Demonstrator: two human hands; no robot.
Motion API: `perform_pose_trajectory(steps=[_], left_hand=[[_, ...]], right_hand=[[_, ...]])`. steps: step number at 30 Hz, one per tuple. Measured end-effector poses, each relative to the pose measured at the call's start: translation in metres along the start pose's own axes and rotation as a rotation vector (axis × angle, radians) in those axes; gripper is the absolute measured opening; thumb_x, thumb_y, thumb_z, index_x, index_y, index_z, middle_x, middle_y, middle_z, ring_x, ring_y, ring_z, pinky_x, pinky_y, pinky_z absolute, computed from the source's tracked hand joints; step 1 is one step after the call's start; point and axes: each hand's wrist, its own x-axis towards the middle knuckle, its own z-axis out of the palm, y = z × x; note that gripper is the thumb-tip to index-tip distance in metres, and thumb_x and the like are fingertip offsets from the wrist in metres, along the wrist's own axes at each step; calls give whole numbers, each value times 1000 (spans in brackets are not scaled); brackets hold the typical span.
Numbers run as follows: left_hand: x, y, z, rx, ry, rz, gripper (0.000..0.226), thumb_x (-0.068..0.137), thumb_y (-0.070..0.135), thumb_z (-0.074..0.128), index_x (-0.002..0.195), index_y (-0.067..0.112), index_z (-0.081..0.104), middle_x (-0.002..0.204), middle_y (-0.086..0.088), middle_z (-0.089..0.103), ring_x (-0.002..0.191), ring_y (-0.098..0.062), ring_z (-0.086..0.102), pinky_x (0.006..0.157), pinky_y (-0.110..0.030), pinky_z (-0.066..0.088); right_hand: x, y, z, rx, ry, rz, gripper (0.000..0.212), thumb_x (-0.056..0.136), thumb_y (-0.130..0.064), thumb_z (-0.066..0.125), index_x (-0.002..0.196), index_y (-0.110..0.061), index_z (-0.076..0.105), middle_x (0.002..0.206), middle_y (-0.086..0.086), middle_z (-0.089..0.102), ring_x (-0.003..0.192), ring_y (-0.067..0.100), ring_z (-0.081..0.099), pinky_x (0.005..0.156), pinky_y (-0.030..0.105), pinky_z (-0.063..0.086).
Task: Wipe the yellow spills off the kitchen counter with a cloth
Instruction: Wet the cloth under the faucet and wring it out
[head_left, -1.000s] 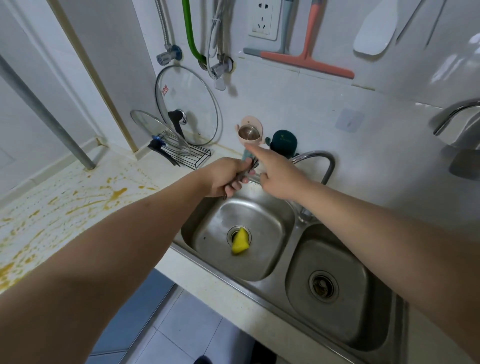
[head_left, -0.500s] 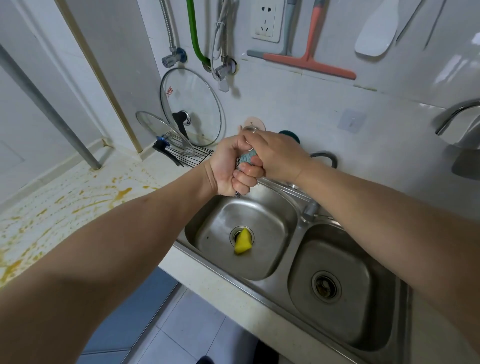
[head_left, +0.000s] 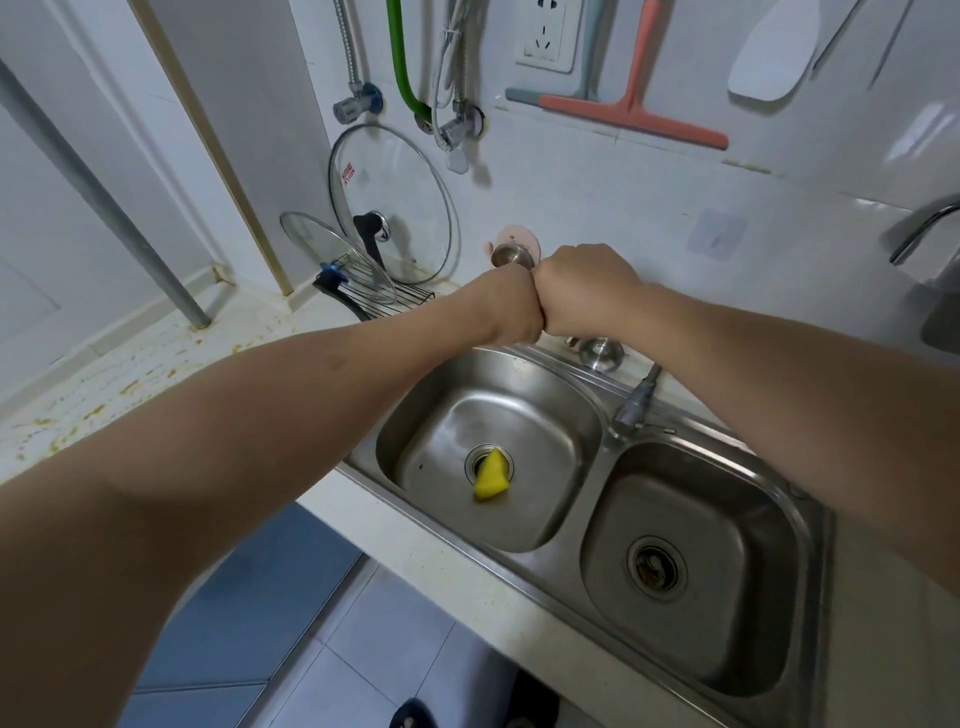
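A: Cloth? Can't see it in this frame. If it's anywhere it's inside the fists, hidden.
B: Spills?
A: Yellow spills (head_left: 130, 387) speckled over the pale counter (head_left: 171, 358) at left, thinning toward the back corner by the grey pole (head_left: 104, 202).
B: Surface and room.
A: Double steel sink (head_left: 597, 467) set in the counter, a yellow sponge (head_left: 490, 478) lying on the left basin's drain. White tiled wall behind, two glass lids (head_left: 395, 208) on a wire rack (head_left: 395, 304), hoses, a socket, an orange squeegee (head_left: 634, 111). Blue-grey floor tiles below.
B: Hands.
A: Left hand (head_left: 506, 312) and right hand (head_left: 587, 293) both fisted, knuckles pressed together, held above the back rim of the left basin. Fingers curl under, out of sight, so can't tell what they grip. Both forearms stretched forward.
B: Edges, room?
A: Counter front edge runs diagonally under the left forearm. Lids and rack just left of the hands, wall just behind.
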Motion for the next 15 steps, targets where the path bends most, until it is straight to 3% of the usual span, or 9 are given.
perform_pose_trajectory(steps=[3, 7, 9, 13, 15], left_hand=[[0, -1, 3, 219, 117, 50, 16, 95, 10, 52, 102, 5, 65, 104, -16, 68, 91, -31, 64, 60, -28, 40], [5, -4, 15, 226, 140, 67, 14, 87, 6, 52, 75, 15, 52, 73, -2, 56, 73, -26, 55, 52, -28, 33], [10, -9, 21, 223, 138, 66, 20, 85, 7, 53, 68, 17, 47, 66, 1, 49, 71, -27, 55, 50, -27, 31], [14, -11, 22, 337, 152, 109, 4, 87, 12, 55, 86, 12, 59, 79, -5, 57, 79, -32, 59, 66, -32, 40], [15, -12, 17, 447, 162, 139, 18, 88, 15, 56, 102, 10, 67, 97, -12, 67, 89, -36, 66, 69, -35, 42]], right_hand=[[2, -2, 8, 204, -48, 81, 23, 82, -7, 57, 67, -17, 43, 66, 5, 50, 59, 24, 51, 58, 33, 44], [-2, -1, 18, 373, -94, 94, 25, 81, -3, 56, 60, -15, 49, 62, 6, 52, 58, 23, 50, 53, 30, 36], [-3, 0, 20, 367, -95, 100, 27, 81, -4, 56, 58, -15, 48, 61, 5, 50, 56, 19, 47, 53, 31, 37], [-2, -4, 28, 467, -98, 142, 28, 81, -2, 55, 56, -11, 47, 58, 6, 49, 57, 22, 47, 52, 33, 36], [-1, -7, 32, 606, -95, 208, 30, 81, 2, 55, 55, -10, 45, 55, 6, 47, 53, 20, 43, 49, 31, 32]])
